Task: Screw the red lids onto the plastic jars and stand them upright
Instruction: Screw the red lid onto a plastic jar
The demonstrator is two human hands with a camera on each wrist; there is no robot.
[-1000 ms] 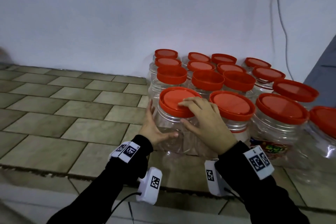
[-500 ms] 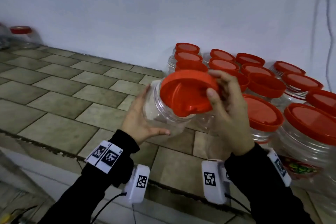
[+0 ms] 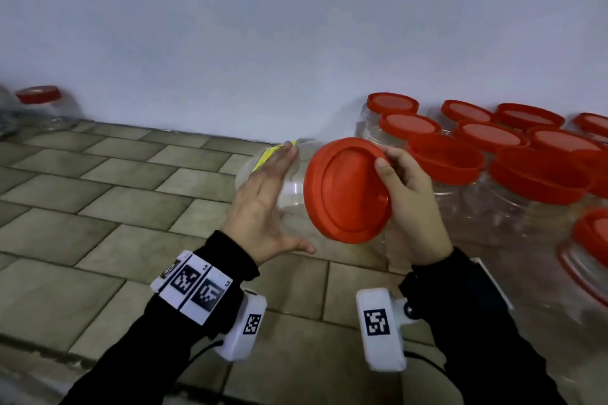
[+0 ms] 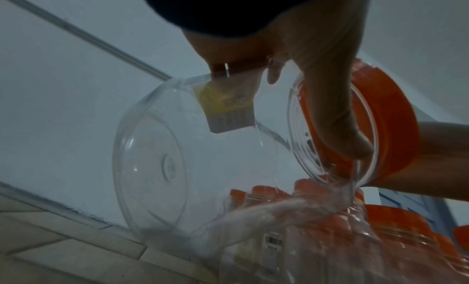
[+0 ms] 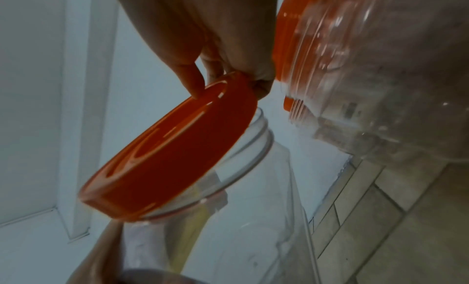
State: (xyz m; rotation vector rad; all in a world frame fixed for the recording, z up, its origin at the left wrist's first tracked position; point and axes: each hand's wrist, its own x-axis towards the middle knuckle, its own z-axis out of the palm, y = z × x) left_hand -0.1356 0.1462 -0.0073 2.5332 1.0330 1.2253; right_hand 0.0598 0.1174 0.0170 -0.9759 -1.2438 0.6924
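Observation:
A clear plastic jar (image 3: 289,189) with a yellow label lies tilted on its side in the air, its mouth towards me. My left hand (image 3: 273,197) holds its body, fingers stretched along the far side and thumb underneath. My right hand (image 3: 386,157) pinches the upper rim of a red lid (image 3: 345,191). In the right wrist view the lid (image 5: 172,152) sits askew against the threaded neck of the jar (image 5: 241,218), not seated square. In the left wrist view the jar's round base (image 4: 177,158) faces the camera, with the lid (image 4: 390,127) behind my thumb.
Several upright jars with red lids (image 3: 460,154) are packed along the white wall at the right, close beside my right hand. One more lidded jar (image 3: 39,99) stands at the far left. Bare tiled counter (image 3: 98,194) lies below and to the left.
The jar stood upright in the group with my right hand on its lid. Both hands lifted it out and tipped it on its side, and the lid now sits crooked at the mouth.

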